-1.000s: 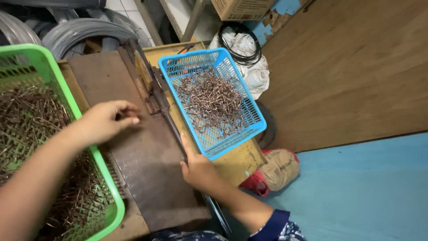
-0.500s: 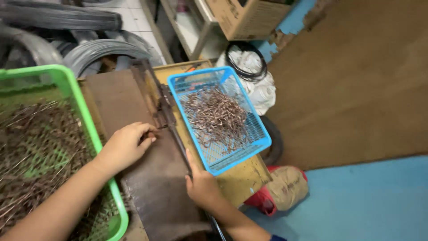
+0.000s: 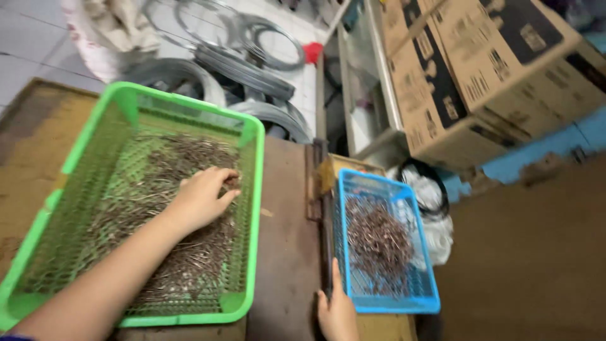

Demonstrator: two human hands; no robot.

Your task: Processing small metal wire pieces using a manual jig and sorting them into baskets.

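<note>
1. Since half a second ago, the left hand [image 3: 203, 197] has left the dark board [image 3: 284, 252] and gone into the green basket [image 3: 252, 208], where it now rests palm down on the heap of thin metal pins [image 3: 177, 252], fingers curled into them; whether it has a pinch of pins I cannot tell.
2. Meanwhile the right hand [image 3: 338, 312] has stayed at the near edge of the desk, gripping the lower end of the dark metal bar [image 3: 326, 233]; its fingers are wrapped round it.
3. Against the earlier frame, the view has swung left and up, so the green basket now fills the left of the desk and shows its far rim.
4. Just right of the bar lies the blue basket [image 3: 404, 303], holding a pile of rusty brown pins [image 3: 379, 243].
5. Beyond the far edge of the desk, coils of grey wire [image 3: 252, 69] lie on the tiled floor, and cardboard boxes [image 3: 480, 69] stand at the far right.
</note>
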